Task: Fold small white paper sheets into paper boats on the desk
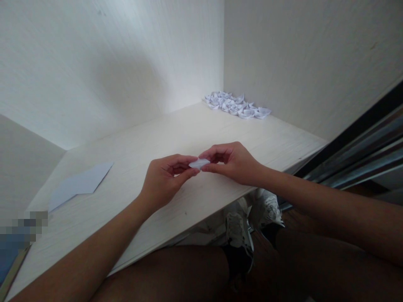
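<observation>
While both hands meet over the near edge of the worktop (176, 134), I hold one small folded paper piece (199, 163) between them, its long axis running hand to hand: left hand (163, 178) pinching its left tip between thumb and forefinger, right hand (234, 161) pinching the right end the same way, neither nearer than the other. Also present: a heap of folded paper pieces (236, 105) in the far corner, well apart; a flat paper sheet (80, 184) to my left; no writing or labels readable anywhere.
</observation>
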`<state>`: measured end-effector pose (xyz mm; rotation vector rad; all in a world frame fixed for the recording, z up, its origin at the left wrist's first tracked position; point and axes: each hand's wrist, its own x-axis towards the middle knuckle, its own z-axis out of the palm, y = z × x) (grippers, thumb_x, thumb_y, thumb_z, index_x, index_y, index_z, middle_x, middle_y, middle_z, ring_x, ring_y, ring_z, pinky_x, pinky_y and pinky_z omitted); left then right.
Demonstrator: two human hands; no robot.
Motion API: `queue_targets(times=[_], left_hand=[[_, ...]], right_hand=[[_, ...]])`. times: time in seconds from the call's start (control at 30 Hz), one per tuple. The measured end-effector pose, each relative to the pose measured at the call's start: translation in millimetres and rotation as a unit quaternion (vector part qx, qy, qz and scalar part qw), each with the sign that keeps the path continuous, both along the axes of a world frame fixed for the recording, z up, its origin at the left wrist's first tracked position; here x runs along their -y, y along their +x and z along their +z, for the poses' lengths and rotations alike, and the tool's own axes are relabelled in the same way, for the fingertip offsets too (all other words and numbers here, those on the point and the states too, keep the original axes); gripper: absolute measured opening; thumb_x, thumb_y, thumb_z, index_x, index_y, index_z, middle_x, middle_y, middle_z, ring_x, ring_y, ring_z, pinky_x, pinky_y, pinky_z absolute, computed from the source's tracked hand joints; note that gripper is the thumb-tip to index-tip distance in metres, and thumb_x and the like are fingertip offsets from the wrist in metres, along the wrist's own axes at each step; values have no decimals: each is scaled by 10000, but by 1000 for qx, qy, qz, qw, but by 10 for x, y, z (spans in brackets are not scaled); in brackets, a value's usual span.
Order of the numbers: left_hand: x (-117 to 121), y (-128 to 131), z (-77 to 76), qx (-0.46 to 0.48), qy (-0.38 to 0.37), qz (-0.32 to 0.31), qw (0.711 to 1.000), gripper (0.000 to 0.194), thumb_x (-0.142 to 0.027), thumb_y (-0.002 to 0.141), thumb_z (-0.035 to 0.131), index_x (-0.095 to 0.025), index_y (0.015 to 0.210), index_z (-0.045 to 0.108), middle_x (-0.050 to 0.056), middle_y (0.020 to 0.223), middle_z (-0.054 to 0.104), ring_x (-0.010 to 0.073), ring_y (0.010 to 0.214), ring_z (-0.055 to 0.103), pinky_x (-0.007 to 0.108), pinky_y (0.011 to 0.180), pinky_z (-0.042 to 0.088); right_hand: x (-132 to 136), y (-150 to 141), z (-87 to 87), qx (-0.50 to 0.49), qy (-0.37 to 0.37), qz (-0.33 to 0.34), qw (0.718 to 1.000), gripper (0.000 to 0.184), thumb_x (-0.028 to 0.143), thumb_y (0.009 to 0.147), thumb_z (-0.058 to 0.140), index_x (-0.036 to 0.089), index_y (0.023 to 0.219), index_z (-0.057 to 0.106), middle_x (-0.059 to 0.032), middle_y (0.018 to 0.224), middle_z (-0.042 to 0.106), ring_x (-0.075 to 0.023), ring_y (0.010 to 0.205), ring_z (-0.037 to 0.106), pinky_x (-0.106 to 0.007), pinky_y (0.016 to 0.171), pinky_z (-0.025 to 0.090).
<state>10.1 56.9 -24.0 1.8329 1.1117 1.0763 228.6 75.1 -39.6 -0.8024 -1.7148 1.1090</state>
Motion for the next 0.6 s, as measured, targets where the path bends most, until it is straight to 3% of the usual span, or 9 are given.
queue_targets(times=[0.17, 0.3, 0.47, 0.6], left_hand=[[19, 26, 11, 12, 24, 15, 1000, 171, -245, 777, 856, -202, 938, 816, 22, 806, 788, 156, 705, 746, 272, 703, 638], [24, 53, 4, 50, 19, 19, 998, 138, -239, 792, 838, -191, 918, 805, 22, 810, 761, 156, 702, 742, 288, 719, 651], [-4, 58, -24, 60, 60, 21, 996, 130, -264, 785, 847, -211, 896, 804, 54, 984, 765, 184, 899, 742, 294, 791, 642], [4, 70, -10, 61, 12, 38, 997, 149, -267, 803, 839, -190, 919, 788, 59, 947, 813, 195, 889, 766, 328, 841, 639]], right_hand=[[49, -11, 21, 68, 104, -38, 992, 183, 335, 847, 791, 188, 955, 772, -22, 864, 748, -131, 735, 641, -280, 722, 526], [62, -29, 11, 97, 141, -54, 984, 158, 329, 888, 756, 203, 983, 754, -31, 933, 743, -134, 765, 655, -274, 726, 533], [77, -67, 17, 71, 119, -63, 988, 175, 383, 897, 749, 214, 944, 753, -28, 925, 738, -138, 770, 654, -274, 713, 550], [99, -102, 50, 24, 53, -62, 996, 220, 416, 858, 780, 210, 935, 780, -28, 894, 750, -150, 786, 662, -274, 698, 552]])
